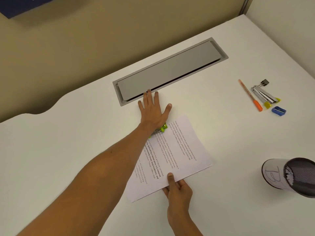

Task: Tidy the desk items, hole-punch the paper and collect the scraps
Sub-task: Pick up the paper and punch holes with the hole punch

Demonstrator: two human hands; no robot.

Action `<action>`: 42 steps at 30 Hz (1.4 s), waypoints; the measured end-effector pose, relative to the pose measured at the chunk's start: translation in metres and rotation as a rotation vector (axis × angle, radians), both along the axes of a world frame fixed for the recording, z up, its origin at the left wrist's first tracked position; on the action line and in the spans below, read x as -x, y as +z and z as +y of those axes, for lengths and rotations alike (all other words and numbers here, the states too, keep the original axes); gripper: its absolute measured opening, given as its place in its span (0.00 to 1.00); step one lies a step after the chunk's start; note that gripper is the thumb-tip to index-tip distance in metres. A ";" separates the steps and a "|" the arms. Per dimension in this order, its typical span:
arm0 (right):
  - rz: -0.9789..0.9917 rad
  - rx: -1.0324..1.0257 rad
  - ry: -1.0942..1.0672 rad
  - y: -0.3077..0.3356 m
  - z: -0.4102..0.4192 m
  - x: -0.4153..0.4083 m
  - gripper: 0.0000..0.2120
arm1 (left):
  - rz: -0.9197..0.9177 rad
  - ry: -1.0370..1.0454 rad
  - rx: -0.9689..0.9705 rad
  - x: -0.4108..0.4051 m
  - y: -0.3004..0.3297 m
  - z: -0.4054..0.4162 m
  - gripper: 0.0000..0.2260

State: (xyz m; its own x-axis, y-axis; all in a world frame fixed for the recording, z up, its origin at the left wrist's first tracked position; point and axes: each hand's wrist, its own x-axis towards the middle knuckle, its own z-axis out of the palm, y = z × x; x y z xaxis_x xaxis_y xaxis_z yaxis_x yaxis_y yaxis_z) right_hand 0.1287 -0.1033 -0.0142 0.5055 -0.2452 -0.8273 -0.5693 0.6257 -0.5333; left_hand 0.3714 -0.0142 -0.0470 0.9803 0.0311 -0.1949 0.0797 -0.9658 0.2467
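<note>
Under the flat, spread left hand (152, 113) sat the green metal hole punch (161, 129) on the printed white paper's (172, 155) far edge, while the right hand (178, 188) pinched its near edge.

White desk (221, 133), left hand (153, 111) flat with fingers spread, palm pressing on green hole punch (162, 128) (mostly hidden), punch at far edge of printed paper (172, 155), right hand (177, 189) pinching near paper edge, thumb on top, mesh cup (293, 176) at right.
</note>
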 end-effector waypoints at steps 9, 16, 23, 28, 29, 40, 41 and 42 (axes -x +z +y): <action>-0.017 -0.037 -0.040 -0.010 0.003 0.002 0.10 | -0.117 0.041 0.007 -0.007 -0.029 0.004 0.37; 0.023 -0.040 -0.035 -0.005 0.003 0.002 0.08 | -0.096 -0.014 0.032 0.000 -0.016 0.003 0.36; 0.030 -0.023 -0.035 -0.004 0.003 0.003 0.06 | -0.133 -0.151 0.023 0.013 0.012 0.002 0.35; 0.034 0.005 -0.047 -0.006 0.005 0.005 0.05 | -0.142 -0.134 -0.009 0.017 0.017 -0.002 0.34; 0.033 0.010 -0.047 -0.006 0.005 0.006 0.05 | -0.145 -0.140 -0.014 0.017 0.017 -0.002 0.34; 0.022 0.019 -0.033 -0.017 0.007 0.032 0.06 | -0.167 -0.092 0.090 0.016 0.021 0.001 0.34; 0.024 0.024 -0.028 -0.018 0.005 0.036 0.06 | -0.178 -0.076 0.127 0.017 0.023 0.002 0.33; 0.028 0.031 -0.019 -0.019 0.004 0.040 0.05 | -0.193 -0.048 0.171 0.019 0.027 0.005 0.32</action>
